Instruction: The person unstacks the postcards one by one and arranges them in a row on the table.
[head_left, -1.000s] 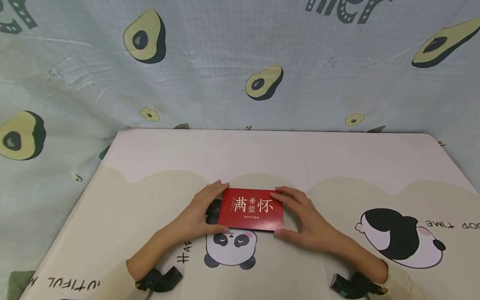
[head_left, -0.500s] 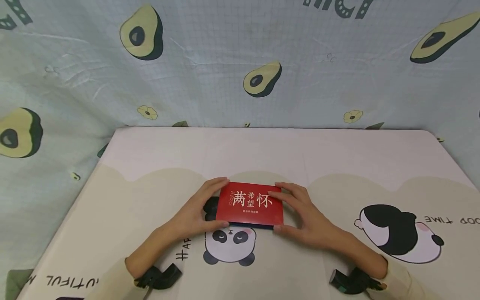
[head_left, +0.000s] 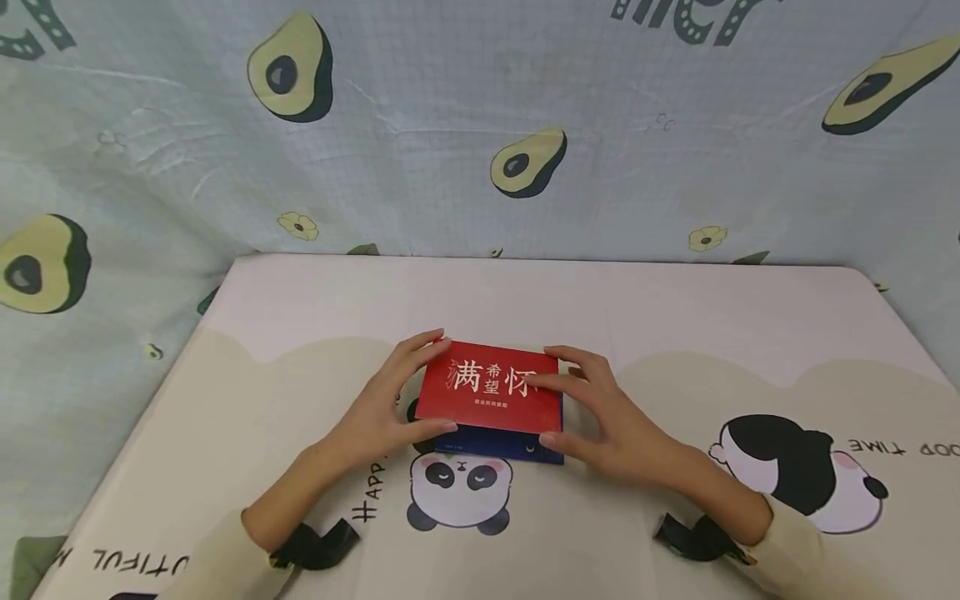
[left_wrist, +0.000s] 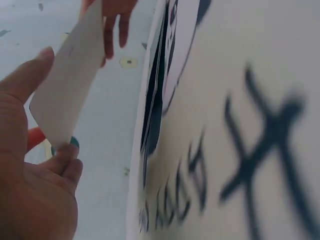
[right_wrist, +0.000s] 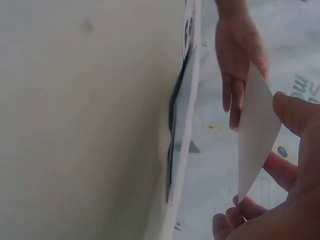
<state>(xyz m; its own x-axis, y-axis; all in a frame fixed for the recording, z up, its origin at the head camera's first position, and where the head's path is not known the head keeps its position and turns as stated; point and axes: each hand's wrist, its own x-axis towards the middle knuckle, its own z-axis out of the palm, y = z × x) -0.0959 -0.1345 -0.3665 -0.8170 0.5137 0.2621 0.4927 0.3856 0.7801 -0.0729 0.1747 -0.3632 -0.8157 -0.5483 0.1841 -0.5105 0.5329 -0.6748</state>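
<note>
Both hands hold a red card [head_left: 487, 396] with white Chinese characters, raised above the table. My left hand [head_left: 390, 408] grips its left end between thumb and fingers. At the other end my right hand [head_left: 603, 417] pinches it, one finger lying across the printed face. The card's plain white underside [left_wrist: 70, 75] shows in the left wrist view. Below it a dark blue card [head_left: 487, 442] lies on the table, its far part hidden by the red one. Thin, slightly bowed dark layers [right_wrist: 175, 115] lie on the tabletop in the right wrist view.
A beige and pink table cover [head_left: 660, 321] carries panda drawings and lettering. Behind the table's far edge hangs an avocado-print curtain [head_left: 420, 100]. Part of a dark object [head_left: 133, 596] shows at the bottom left edge.
Both hands have lifted the red card up off the blue card and shifted it slightly left and away. More of the blue card has come into view beneath.
</note>
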